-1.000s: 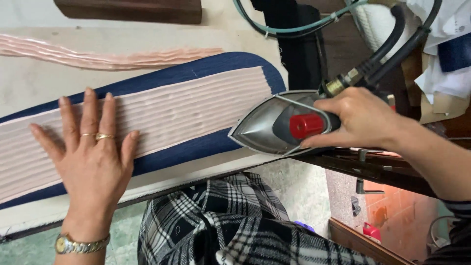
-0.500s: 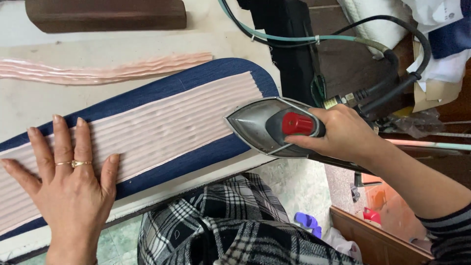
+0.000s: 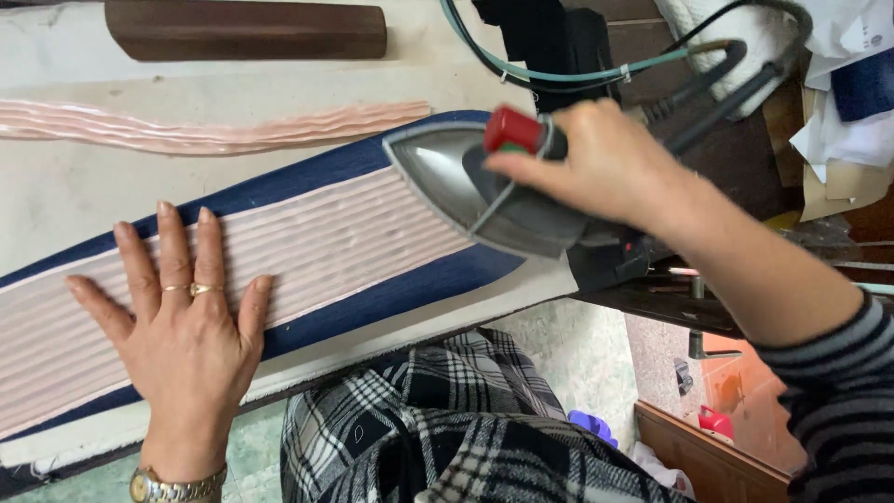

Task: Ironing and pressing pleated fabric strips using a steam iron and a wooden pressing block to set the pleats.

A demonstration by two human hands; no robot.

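My left hand point(image 3: 182, 312) lies flat with fingers spread on a pink pleated fabric strip point(image 3: 345, 237), pressing it onto a navy padded ironing board point(image 3: 410, 289). A grey steam iron point(image 3: 475, 191) with a red knob is gripped by my right hand point(image 3: 601, 163). The iron sits over the right end of the pleated strip, its tip pointing left. Dark hoses and a cord point(image 3: 708, 70) run from the iron's back toward the upper right.
A second pink pleated strip point(image 3: 214, 130) lies on the white table behind the board. A dark wooden block point(image 3: 247, 30) rests at the far edge. My checked-clad lap point(image 3: 447, 428) is below the board. Clutter and papers point(image 3: 852, 112) fill the right side.
My right hand has carried the iron leftward from beside the board's end onto the right end of the pleated strip. My left hand stays flat on the fabric.
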